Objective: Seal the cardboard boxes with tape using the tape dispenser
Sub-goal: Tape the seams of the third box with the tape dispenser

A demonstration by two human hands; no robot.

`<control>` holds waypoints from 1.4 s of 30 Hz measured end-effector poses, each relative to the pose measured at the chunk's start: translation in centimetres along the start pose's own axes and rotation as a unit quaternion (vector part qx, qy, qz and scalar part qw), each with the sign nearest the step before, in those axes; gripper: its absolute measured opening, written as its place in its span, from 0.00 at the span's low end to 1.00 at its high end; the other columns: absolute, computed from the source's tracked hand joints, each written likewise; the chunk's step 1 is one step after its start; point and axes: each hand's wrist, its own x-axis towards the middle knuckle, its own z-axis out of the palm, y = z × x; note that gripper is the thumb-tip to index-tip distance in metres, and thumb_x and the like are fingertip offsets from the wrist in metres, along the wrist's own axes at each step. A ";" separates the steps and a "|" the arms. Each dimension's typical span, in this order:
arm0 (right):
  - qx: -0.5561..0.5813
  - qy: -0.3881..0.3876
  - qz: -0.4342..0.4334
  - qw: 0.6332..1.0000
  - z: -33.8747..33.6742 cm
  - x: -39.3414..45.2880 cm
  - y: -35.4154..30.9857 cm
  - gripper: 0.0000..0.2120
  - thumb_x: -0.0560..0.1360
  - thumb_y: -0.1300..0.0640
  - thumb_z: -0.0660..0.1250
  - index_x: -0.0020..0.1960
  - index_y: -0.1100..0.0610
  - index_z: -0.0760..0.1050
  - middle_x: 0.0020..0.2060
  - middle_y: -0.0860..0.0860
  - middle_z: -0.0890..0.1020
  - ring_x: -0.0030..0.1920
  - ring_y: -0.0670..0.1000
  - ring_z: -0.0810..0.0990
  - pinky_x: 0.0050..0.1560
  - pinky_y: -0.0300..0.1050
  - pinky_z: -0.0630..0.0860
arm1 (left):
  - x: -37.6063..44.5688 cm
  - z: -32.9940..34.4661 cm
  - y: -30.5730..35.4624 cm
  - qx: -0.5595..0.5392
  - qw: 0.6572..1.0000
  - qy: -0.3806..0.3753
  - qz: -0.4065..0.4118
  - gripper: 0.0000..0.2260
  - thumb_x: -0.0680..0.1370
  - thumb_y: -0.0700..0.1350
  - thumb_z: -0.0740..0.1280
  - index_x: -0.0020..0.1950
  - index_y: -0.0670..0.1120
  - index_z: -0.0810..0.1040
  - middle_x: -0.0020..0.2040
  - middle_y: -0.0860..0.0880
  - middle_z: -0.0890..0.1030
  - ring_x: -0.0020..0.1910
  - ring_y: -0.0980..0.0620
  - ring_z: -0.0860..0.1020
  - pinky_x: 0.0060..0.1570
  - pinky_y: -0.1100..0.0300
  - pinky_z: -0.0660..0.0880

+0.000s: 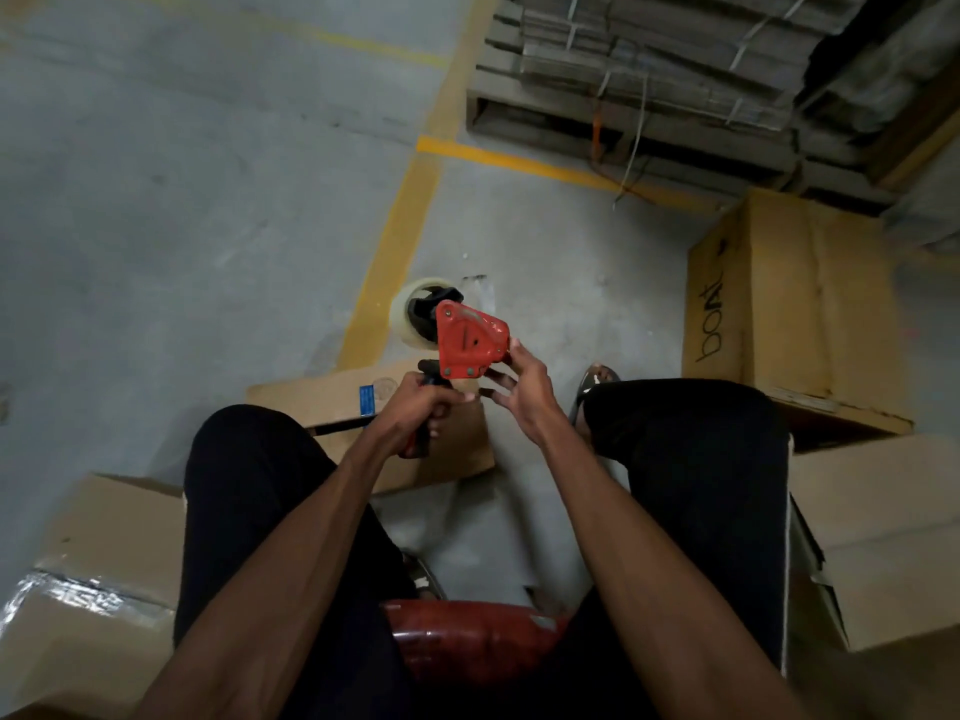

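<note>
Red stool rim (478, 636) is showing nearest, between the person's knees. Above it the left hand (415, 407) is gripping the handle of the tape dispenser (465, 345), while the right hand (519, 387), fingers spread and released, is touching its front edge, likely hunting the tape end. Fingertips are sitting close to the cutter, so a nick seems possible, or the tape folding onto itself. A flat cardboard box (374, 402) is lying just beneath the dispenser; open floor (208, 200) is stretching beyond it, boxes crowding both sides.

four cardboard boxes (810, 298), one tape dispenser (465, 345), two hands (519, 387)
</note>
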 end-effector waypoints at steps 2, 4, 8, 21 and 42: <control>-0.012 0.003 -0.008 1.000 -0.3 -1.6 0.5 0.17 0.86 0.46 0.55 0.62 0.51 0.80 0.61 0.52 0.83 0.61 0.56 0.83 0.61 0.55 0.77 | -1.2 0.2 0.0 -0.035 0.999 -0.003 0.007 0.20 0.73 0.36 0.74 0.28 0.51 0.71 0.26 0.51 0.60 0.22 0.54 0.57 0.26 0.60 0.54; -0.036 0.001 -0.013 0.999 -0.8 -3.0 1.2 0.19 0.86 0.45 0.56 0.61 0.54 0.81 0.60 0.51 0.85 0.60 0.56 0.84 0.61 0.53 0.77 | -2.3 0.2 -0.1 -0.068 0.998 -0.002 0.010 0.20 0.74 0.35 0.73 0.28 0.50 0.69 0.25 0.51 0.60 0.21 0.55 0.56 0.26 0.62 0.54; -0.060 0.000 -0.032 0.998 -0.8 -5.5 1.9 0.16 0.85 0.51 0.60 0.62 0.57 0.82 0.56 0.51 0.86 0.58 0.56 0.84 0.54 0.48 0.77 | -4.2 0.1 -0.3 -0.105 0.994 -0.014 -0.004 0.19 0.76 0.38 0.70 0.32 0.51 0.65 0.24 0.53 0.59 0.20 0.57 0.56 0.25 0.64 0.55; -0.014 0.075 -0.046 0.996 -1.1 -8.1 2.9 0.18 0.87 0.50 0.56 0.60 0.60 0.81 0.53 0.57 0.85 0.45 0.58 0.85 0.42 0.45 0.80 | -5.7 1.3 -1.0 -0.172 0.981 -0.064 -0.069 0.21 0.80 0.40 0.64 0.27 0.48 0.79 0.23 0.56 0.62 0.19 0.59 0.59 0.23 0.64 0.56; 0.031 0.071 0.169 0.982 -1.2 -6.6 3.5 0.34 0.82 0.32 0.53 0.54 0.62 0.80 0.47 0.56 0.83 0.39 0.55 0.80 0.37 0.46 0.75 | -5.5 1.1 -1.3 -0.091 0.994 -0.025 -0.058 0.17 0.78 0.36 0.67 0.34 0.50 0.65 0.25 0.54 0.58 0.20 0.57 0.56 0.24 0.65 0.55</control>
